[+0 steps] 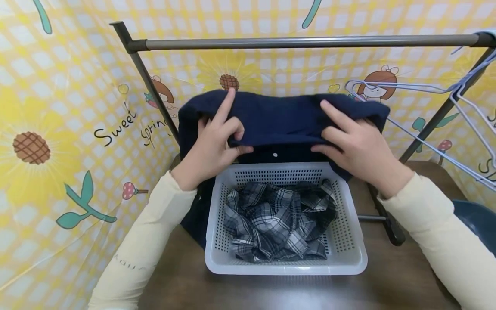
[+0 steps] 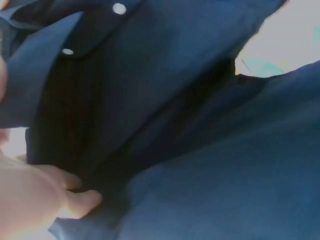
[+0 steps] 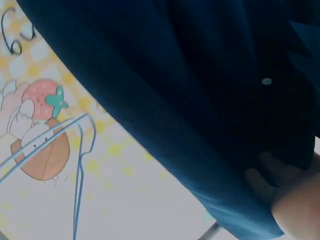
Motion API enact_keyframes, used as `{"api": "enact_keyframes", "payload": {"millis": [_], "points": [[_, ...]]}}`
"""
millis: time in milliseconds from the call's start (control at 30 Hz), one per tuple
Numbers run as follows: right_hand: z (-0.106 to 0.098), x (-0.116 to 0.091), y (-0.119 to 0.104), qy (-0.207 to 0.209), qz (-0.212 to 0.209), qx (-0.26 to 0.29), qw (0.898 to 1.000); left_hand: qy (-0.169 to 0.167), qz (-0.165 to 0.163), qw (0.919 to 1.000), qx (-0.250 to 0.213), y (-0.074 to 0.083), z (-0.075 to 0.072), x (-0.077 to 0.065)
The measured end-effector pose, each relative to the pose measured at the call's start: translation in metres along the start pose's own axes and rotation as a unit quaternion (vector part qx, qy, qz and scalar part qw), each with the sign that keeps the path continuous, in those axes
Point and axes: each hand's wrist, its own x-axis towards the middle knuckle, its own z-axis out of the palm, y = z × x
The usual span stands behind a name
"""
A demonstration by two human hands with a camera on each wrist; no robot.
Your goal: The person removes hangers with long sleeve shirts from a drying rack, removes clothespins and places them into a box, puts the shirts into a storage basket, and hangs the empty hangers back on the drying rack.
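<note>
A navy shirt (image 1: 279, 118) with white buttons hangs spread between my two hands, just behind the white basket. My left hand (image 1: 215, 144) pinches its upper edge on the left, index finger pointing up over the cloth. On the right my right hand (image 1: 358, 144) grips the same edge, its index finger also extended. In the left wrist view the shirt (image 2: 200, 165) shows a collar flap and white buttons, with the left fingers on the fabric. The right wrist view has the right hand (image 3: 295, 195) at the shirt's dark cloth. Some fingers are hidden behind the shirt.
A white perforated basket (image 1: 286, 270) holding crumpled plaid cloth (image 1: 271, 219) stands on the brown table (image 1: 294, 295). A metal rack bar (image 1: 271, 42) runs across behind. Blue wire hangers (image 1: 457, 90) hang at its right end. A dark tub (image 1: 474, 219) sits at far right.
</note>
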Motion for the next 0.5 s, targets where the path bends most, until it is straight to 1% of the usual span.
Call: {"api": "enact_keyframes", "payload": {"millis": [67,133,300,433,500], "points": [[-0.001,-0.01,-0.015,0.004,-0.002,0.011,1.0,-0.019,0.002,0.9998,-0.001,0.009,0.001,-0.013],[-0.001,-0.023,-0.029,-0.008,0.001,0.026,1.0,-0.042,0.002,0.9991,0.004,0.016,0.004,-0.029],[0.002,-0.061,-0.06,-0.068,0.022,0.045,0.996,-0.107,-0.018,0.9941,0.003,0.032,0.016,-0.068],[0.007,-0.087,-0.081,-0.102,0.044,0.06,0.992,-0.156,-0.04,0.987,-0.002,0.041,0.029,-0.096],[0.012,-0.098,-0.09,-0.116,0.051,0.07,0.989,-0.183,-0.057,0.9814,-0.008,0.044,0.036,-0.109]]}}
